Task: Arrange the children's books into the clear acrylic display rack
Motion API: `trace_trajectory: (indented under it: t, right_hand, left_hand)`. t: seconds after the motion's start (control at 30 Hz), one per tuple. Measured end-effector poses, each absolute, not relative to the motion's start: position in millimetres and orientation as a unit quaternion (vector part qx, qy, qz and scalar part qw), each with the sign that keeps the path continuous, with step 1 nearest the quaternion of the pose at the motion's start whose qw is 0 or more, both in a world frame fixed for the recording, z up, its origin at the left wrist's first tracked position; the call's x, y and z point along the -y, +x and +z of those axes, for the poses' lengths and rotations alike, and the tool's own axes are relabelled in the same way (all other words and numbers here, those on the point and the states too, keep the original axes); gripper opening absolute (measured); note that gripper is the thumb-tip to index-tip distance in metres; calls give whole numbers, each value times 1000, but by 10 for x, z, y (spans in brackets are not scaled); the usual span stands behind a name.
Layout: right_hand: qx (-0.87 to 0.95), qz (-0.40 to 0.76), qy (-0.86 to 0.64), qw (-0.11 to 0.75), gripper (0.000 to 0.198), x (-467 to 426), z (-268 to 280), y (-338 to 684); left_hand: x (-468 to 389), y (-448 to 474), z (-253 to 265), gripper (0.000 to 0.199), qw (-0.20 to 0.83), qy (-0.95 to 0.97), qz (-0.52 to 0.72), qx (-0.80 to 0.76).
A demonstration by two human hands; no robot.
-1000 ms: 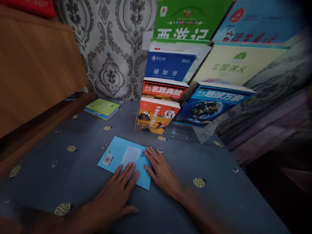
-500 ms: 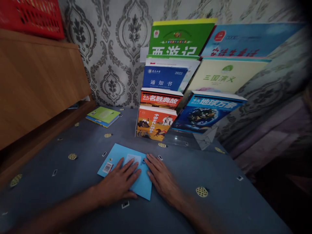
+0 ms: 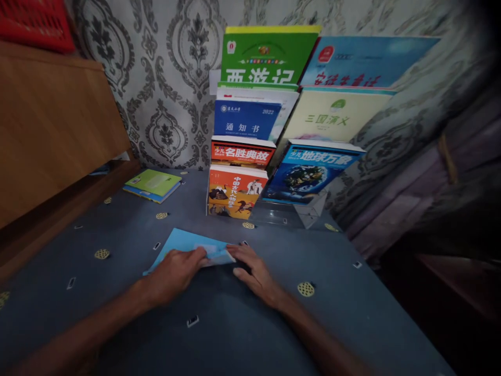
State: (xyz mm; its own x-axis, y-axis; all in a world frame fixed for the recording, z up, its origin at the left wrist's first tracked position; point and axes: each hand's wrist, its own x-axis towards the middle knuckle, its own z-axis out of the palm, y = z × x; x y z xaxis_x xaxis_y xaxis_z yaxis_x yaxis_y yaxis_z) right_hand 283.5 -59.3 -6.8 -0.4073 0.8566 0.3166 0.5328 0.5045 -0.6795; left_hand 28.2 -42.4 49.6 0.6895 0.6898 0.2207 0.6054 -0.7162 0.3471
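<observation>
A thin light-blue book (image 3: 182,241) lies in front of me, with its near edge lifted off the table and its far edge low. My left hand (image 3: 178,269) is closed on the near edge, thumb on top, covering much of the cover. At the right corner my right hand (image 3: 252,269) touches the book with its fingertips. Its thumb stands apart from the fingers, so that hand is open. A pale patch of print shows between the hands, partly hidden by the left thumb.
A clear display rack (image 3: 274,213) holds several upright books, among them an orange one (image 3: 237,193) and a blue one with a globe (image 3: 305,175). Back left lies a green book (image 3: 154,183), near a wooden cabinet (image 3: 58,125). The table (image 3: 235,334) has a dark patterned cover.
My left hand has gone from lying flat on the blue book to gripping its near edge, which has risen. The right hand stays at the right side. The view has shifted right.
</observation>
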Motion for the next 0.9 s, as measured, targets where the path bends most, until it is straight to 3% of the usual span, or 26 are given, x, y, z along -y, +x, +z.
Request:
trace_trajectory:
  t: [0.13,0.27,0.43,0.6,0.73,0.83,0.9]
  right_hand:
    - [719,310,-448,432,44,577,-8,2801]
    - [570,471,-420,526,48,597,32,2736]
    - [514,618,-324,499,43,644,77,2651]
    - [473,659,-336,478,41,650,47,2654]
    - [452,664,-385,454,45,594,-3,2686]
    - [466,641,-428,435,46,547,-43,2693]
    - [478,622,-456,420,43,533,-63,2702]
  left_hand:
    - [415,273,794,41,294,815,283,-411]
    - [382,299,883,48,485,631,390,-464]
    - [304,431,823,44,616,392,502,-464]
    - [232,453,591,26,631,321,476,-522]
    - [168,292,341,33,602,414,393,-558]
    - [118,120,253,43,502,581,298,-568]
    - [91,33,240,46,357,689,262,-574]
